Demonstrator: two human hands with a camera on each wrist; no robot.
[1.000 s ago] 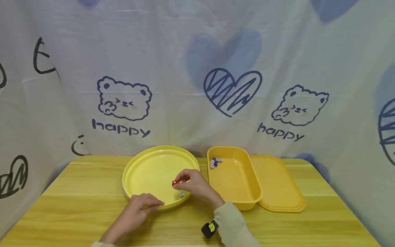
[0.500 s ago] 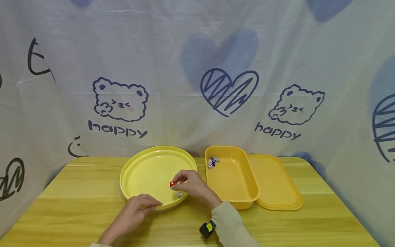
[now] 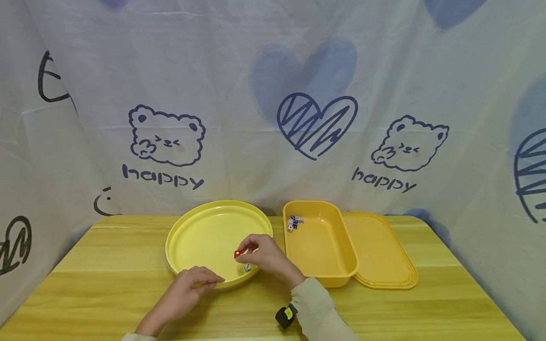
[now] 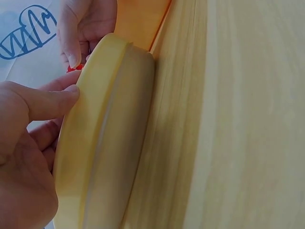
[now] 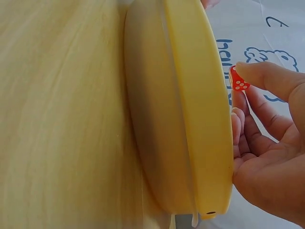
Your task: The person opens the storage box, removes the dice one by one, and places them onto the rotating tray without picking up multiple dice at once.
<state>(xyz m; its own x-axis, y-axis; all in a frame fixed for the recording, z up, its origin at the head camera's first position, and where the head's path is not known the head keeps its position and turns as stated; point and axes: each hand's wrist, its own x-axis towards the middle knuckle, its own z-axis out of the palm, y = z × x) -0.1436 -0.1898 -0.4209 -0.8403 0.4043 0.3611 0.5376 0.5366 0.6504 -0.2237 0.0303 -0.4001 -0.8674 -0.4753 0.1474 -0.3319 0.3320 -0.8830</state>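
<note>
In the head view a round yellow tray (image 3: 187,227) lies on the wooden table. Over its right front part, my right hand (image 3: 266,255) pinches a red die (image 3: 237,254) between thumb and fingertips; white pips show on the die (image 5: 239,81) in the right wrist view. A white die (image 3: 247,267) lies in the tray just below that hand, close to the rim. My left hand (image 3: 187,289) holds the tray's front rim, its thumb (image 4: 66,98) against the edge and its other fingers over the inner side, partly hidden by the rim.
Right of the tray stands an orange-yellow rectangular box (image 3: 354,260), with several white and blue dice (image 3: 294,223) in its far left corner. A matching flat lid (image 3: 384,251) lies beyond the box's right side. A printed curtain (image 3: 239,156) hangs behind the table.
The whole scene has shifted slightly left in the head view. Both hands keep their places at the tray, and the red die stays pinched in the right hand.
</note>
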